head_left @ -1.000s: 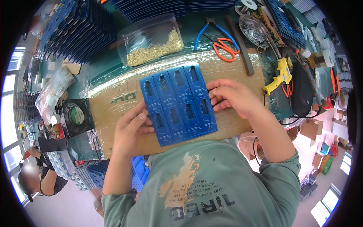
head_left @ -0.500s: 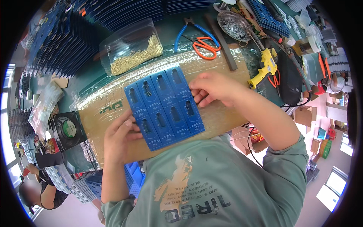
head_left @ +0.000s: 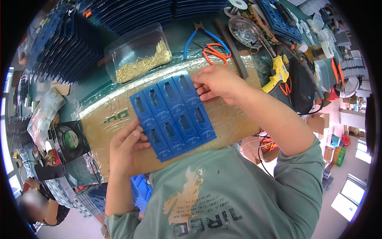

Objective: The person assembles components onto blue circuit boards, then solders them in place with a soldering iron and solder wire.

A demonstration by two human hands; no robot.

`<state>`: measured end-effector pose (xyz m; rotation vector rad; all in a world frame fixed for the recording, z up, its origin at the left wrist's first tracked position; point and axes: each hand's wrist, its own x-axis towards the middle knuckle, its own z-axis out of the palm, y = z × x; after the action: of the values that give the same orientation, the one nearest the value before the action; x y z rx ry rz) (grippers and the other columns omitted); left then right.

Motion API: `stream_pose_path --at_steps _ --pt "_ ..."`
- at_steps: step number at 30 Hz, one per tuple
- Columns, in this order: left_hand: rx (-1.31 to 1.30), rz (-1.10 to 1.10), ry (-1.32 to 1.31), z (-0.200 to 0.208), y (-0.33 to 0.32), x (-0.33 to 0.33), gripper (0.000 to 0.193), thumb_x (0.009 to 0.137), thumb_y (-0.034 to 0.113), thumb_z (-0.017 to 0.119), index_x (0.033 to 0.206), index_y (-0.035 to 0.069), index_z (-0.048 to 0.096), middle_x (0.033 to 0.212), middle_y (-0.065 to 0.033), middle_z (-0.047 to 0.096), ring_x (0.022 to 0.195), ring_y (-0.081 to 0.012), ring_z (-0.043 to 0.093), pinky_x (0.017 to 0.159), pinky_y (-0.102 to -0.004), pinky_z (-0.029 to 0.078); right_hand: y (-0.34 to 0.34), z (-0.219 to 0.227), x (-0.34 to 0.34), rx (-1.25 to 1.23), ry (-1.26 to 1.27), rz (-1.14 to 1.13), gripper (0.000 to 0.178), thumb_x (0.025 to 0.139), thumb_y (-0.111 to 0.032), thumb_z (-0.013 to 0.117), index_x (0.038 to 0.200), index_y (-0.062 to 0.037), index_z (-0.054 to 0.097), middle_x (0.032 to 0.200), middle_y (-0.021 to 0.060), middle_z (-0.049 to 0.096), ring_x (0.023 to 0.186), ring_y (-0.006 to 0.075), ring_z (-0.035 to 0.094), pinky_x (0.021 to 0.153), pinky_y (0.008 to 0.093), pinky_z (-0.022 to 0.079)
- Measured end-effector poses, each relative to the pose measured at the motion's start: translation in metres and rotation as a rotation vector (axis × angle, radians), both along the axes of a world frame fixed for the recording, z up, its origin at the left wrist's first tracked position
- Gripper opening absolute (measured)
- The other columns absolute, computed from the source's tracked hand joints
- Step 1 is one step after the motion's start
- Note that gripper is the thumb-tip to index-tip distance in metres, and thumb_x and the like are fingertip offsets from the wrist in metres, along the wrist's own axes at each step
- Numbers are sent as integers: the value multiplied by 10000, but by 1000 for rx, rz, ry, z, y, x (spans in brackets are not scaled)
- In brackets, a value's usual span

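Note:
A blue circuit board panel [head_left: 175,117] lies tilted before me, split into several sections with oblong slots. In one upper slot sit a few thin pins [head_left: 154,98]. My left hand [head_left: 126,142] grips the panel's left edge, thumb and fingers closed on it. At the upper right edge, the curled fingers of my right hand [head_left: 217,84] pinch the rim; some of their tips are hidden. Under the panel is a brown cardboard sheet [head_left: 234,115] covered in clear film. Beyond it stands a clear plastic tray [head_left: 137,46] holding a heap of thin golden pins [head_left: 145,61].
Orange-handled scissors [head_left: 217,53] and blue-handled pliers [head_left: 213,35] lie behind the panel, beside a dark bar [head_left: 232,49]. A yellow soldering gun [head_left: 278,73] rests at right. Stacked blue boards [head_left: 67,47] rise at far left, above a black fan [head_left: 71,137]. Another person [head_left: 43,205] sits lower left.
My right hand has moved slightly left, closer against the panel's upper right edge. The panel has shifted very little, and my left hand stays at its left edge.

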<state>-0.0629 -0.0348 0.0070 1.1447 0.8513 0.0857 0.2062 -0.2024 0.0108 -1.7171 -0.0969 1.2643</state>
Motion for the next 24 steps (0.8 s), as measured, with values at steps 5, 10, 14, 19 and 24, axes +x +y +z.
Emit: stream_pose_path --at_steps 5,10,14,19,24 --pt "-5 -4 -8 -3 1 0 409 959 105 572 1326 -76 559 1088 -76 612 901 -173 625 749 -318 593 4 -2 -1 -41 -7 24 209 937 -239 648 969 -33 639 894 40 616 818 144 615 708 301 566" --pt "4 -19 -32 -1 1 1 416 961 110 571 1332 -77 553 1096 -85 616 899 -178 629 746 -320 594 10 3 4 -130 -123 123 265 939 -281 656 937 -17 625 865 57 618 756 148 623 649 298 567" --pt "-23 0 -41 -4 3 0 423 964 119 569 1335 -83 547 1079 -84 619 896 -183 634 754 -326 592 19 8 14 -182 -119 188 290 940 -295 658 918 -8 623 851 65 620 689 155 627 611 305 566" --pt "-26 -1 -73 -5 2 1 429 966 127 569 1336 -88 542 1066 -88 620 893 -187 637 759 -330 591 28 11 14 -187 -272 180 288 915 -288 688 902 -4 643 782 73 628 639 158 622 584 300 551" --pt "-14 3 -30 -7 3 0 428 960 120 565 1330 -94 546 1069 -89 631 878 -174 635 752 -318 584 32 0 16 -146 -275 166 253 883 -252 711 898 -6 659 764 88 636 638 163 622 585 303 541"
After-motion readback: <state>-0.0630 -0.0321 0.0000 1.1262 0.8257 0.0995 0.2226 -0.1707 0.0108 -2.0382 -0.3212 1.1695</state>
